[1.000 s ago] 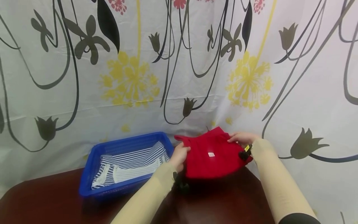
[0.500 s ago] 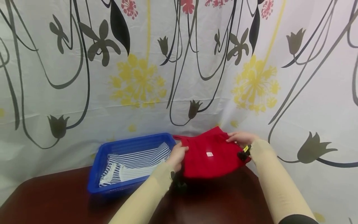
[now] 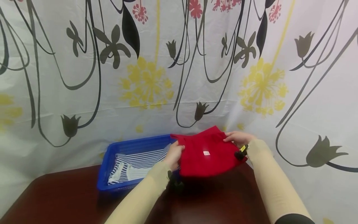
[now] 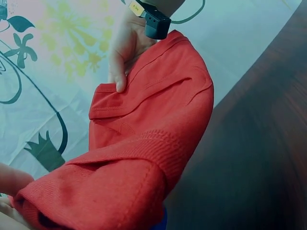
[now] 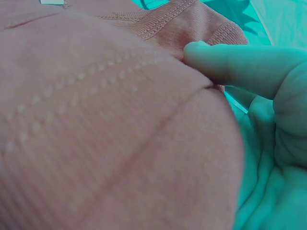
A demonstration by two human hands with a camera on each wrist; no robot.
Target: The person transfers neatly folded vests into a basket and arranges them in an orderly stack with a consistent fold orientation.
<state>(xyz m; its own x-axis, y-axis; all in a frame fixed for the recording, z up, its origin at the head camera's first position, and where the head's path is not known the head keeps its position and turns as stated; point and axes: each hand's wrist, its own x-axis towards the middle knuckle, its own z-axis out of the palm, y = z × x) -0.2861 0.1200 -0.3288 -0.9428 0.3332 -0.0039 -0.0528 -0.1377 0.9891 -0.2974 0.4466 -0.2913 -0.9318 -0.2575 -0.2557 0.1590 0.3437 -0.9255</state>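
Held up between both hands above the table is a folded red garment (image 3: 207, 161) with stitched, ribbed edges and a small white tag. My left hand (image 3: 174, 154) pinches its left edge, and only a little of that hand (image 4: 13, 184) shows at the lower left of the left wrist view. At the far right corner, my right hand (image 3: 240, 137) grips the cloth. The thumb of the right hand (image 5: 268, 76) lies on top of the folded fabric in the right wrist view. Whatever fingers lie beneath the cloth are hidden.
Left of the garment, a blue plastic basket (image 3: 104, 169) stands on the dark brown table (image 3: 56, 196). A blue-and-white striped cloth (image 3: 139, 161) lies in it. A white floral curtain (image 3: 156, 121) hangs behind and to the right of the table.
The head view has turned left, so the basket and curtain appear further right. Both hands and the red garment now appear closer to the basket, overlapping its right end. The grip looks unchanged.
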